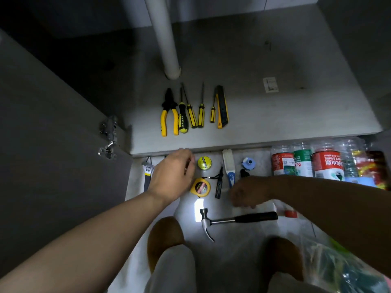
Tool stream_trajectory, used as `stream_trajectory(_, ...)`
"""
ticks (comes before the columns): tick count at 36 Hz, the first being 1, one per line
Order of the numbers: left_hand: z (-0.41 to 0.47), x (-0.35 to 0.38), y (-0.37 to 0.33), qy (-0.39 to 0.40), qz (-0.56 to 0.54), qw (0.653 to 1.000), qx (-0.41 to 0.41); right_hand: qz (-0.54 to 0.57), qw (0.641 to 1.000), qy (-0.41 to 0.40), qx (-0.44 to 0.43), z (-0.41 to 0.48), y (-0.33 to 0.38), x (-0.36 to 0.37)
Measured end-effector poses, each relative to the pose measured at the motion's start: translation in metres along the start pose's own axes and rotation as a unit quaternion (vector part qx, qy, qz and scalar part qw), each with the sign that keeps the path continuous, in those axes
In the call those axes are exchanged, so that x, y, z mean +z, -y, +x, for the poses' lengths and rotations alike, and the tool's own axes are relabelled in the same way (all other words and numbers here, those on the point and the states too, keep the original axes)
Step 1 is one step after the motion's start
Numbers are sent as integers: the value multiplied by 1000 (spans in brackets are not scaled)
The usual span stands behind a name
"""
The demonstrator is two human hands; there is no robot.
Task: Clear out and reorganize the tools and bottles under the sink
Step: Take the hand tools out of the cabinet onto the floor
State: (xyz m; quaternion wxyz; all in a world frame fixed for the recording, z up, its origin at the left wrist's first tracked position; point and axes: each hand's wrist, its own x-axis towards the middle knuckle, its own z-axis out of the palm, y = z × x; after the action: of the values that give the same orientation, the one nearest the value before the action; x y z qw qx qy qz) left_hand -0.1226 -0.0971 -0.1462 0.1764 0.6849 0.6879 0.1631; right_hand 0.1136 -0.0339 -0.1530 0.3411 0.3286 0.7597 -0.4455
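Observation:
Yellow-handled pliers [168, 115], three screwdrivers [191, 115] and a utility knife [222, 106] lie in a row on the cabinet floor [275, 115] under the sink. My left hand [172, 174] hovers over the tiled floor in front of the cabinet, next to a yellow tape roll [204, 162] and a yellow tape measure [200, 187]; its fingers curl down out of sight. My right hand [243, 193] is blurred, low over the floor beside a white brush [229, 163] and above a hammer [237, 218]. Several plastic bottles [306, 163] lie at the right.
A white drain pipe [165, 39] stands at the cabinet's back. The open door with its hinge [109, 136] is at the left. A black pen-like tool [219, 185], a blue fitting [248, 163], a red cap [291, 213] and a plastic bag [338, 267] lie around my knees.

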Motion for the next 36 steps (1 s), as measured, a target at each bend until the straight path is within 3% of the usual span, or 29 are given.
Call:
stream_trajectory(3,22,-14,1,-49,13,999,8,8,990,-131,-46,-3,13,-31)
stream_trajectory(6,52,-24,13,-91,20,993,-72,49,949,-298,-88,3,20,-54)
stream_trajectory(8,73,-28,23,-81,27,986,-140,72,915,-393,-60,11,22,-67)
stream_trajectory(11,99,-30,36,-46,25,977,-206,132,871,-470,-47,22,26,-79)
stream_trajectory(14,114,-24,46,-20,46,976,-210,101,856,-505,-34,31,28,-86)
stream_trajectory(18,127,-21,53,-23,33,971,-235,106,839,-530,65,47,24,-98)
stream_trajectory(23,143,-25,48,18,24,952,-305,204,827,-501,151,63,13,-122)
stream_trajectory(26,140,-23,48,38,68,938,-339,168,829,-507,166,62,7,-129)
stream_trajectory(29,127,-20,53,24,67,935,-348,139,827,-510,192,59,4,-132)
stream_trajectory(32,109,-20,60,-6,-11,929,-369,113,821,-518,212,53,4,-122)
stream_trajectory(36,69,-21,59,-43,-29,937,-344,118,815,-535,189,38,4,-101)
